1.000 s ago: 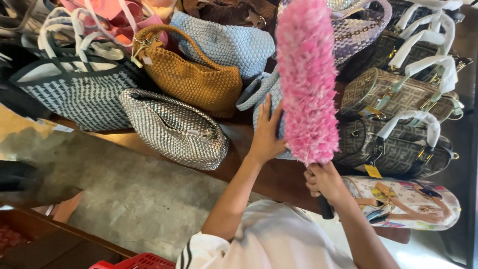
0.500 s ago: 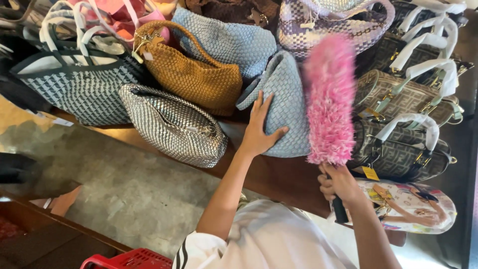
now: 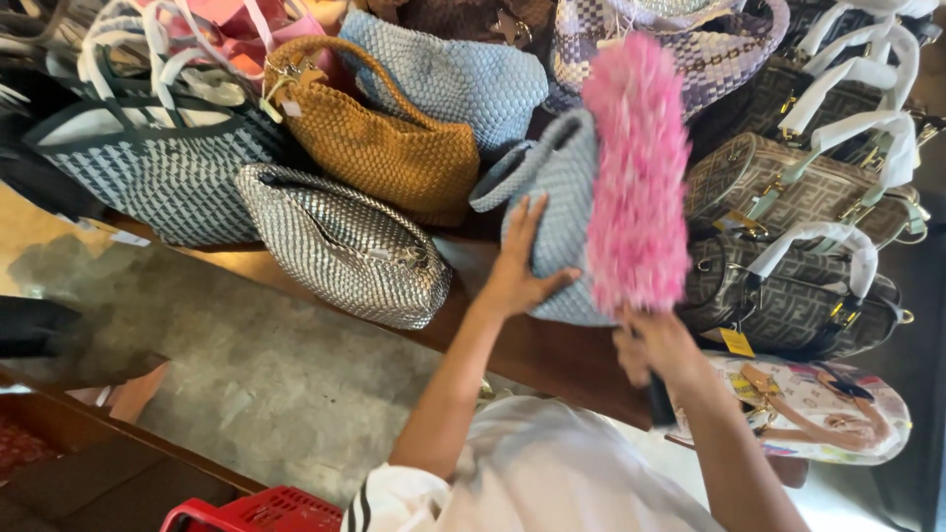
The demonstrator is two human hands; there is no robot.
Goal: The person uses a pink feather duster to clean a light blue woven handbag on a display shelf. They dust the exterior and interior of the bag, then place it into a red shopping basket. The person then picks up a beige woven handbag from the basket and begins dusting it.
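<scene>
The left hand lies flat, fingers spread, against a pale blue woven bag near the middle of the wooden worktop. The right hand is clenched round the dark handle of a pink feather duster, whose head lies over the bag's right side. A silver woven bag sits to the left.

This is a shop selling handbags. Just ahead of the left hand, woven bags crowd a wooden display shelf: a pale blue one, a mustard one, a silver one. Right of the right hand, a brown bag carries a yellow hang tag.
</scene>
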